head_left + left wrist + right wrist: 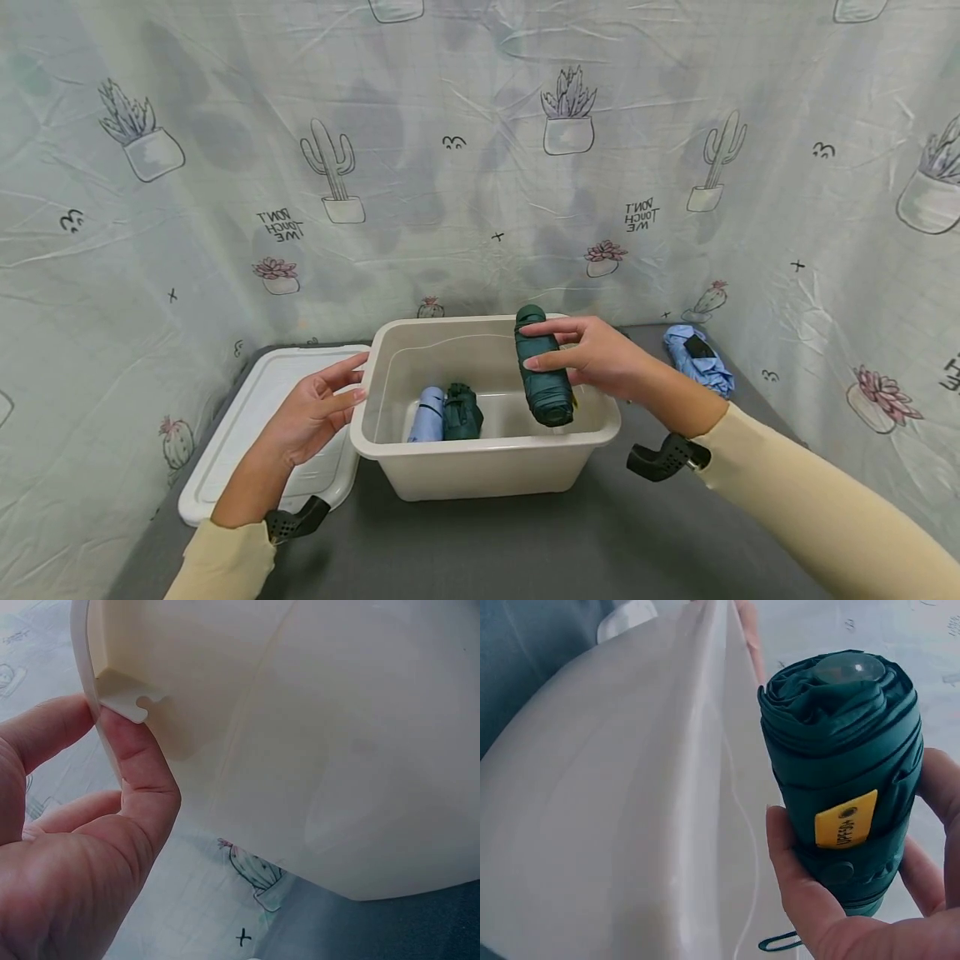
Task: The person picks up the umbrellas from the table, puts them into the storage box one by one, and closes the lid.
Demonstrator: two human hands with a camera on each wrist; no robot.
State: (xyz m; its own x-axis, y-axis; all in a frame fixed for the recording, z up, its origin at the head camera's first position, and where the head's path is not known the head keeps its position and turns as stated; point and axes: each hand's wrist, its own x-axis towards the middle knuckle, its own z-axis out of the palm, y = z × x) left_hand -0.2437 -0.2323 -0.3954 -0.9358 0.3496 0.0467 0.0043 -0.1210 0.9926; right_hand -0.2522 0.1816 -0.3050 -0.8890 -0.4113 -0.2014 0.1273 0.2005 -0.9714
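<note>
A folded dark green umbrella [542, 375] is held in my right hand [603, 358], over the right end of a cream plastic tub [480, 471]. In the right wrist view the thumb and fingers wrap the umbrella [840, 772], whose yellow tag and cord loop show. My left hand [311, 412] grips the tub's left rim; the left wrist view has its thumb and fingers on either side of the tub edge [300, 750]. Inside the tub lie a light blue rolled bundle [428, 414] and, beside it, a dark green fabric bundle [462, 412].
A white lid [251, 433] lies on the grey table [480, 550], left of the tub and partly behind my left arm. At the back right lies a blue folded bundle [701, 362] with a black patch. A cactus-print curtain [480, 192] encloses the table.
</note>
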